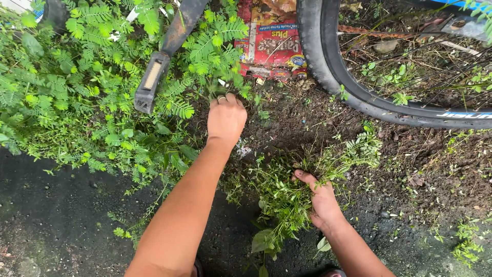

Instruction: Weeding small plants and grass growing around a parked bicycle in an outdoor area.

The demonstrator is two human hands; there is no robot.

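Nearest to my view were the two bare forearms, coming up from the bottom edge over dark, damp ground. On the right, my right hand point(322, 201) rested on a loose bunch of pulled weeds point(284, 197) lying on the soil in the lower middle of the frame; its grip was closed around the stems, thumb pointing up and left, with the leafy ends trailing down toward me. Further out, my left hand point(226, 117) reached into the edge of the ferny green plants point(92, 87) that filled the left half of the view; a ring showed on one finger, and the fingers were curled down into the foliage, so the grip looked narrow around some stems, though the leaves hid exactly what it pinched. Just left of that hand a bicycle pedal point(151, 82) hung on its crank arm point(182, 23) above the leaves. Beyond the hand lay a flattened red snack wrapper point(271, 43) on the dirt. A bicycle tyre point(328, 66) curved across the upper right, standing on bare brown soil point(420, 164) dotted with small sprouts, well apart from both hands.
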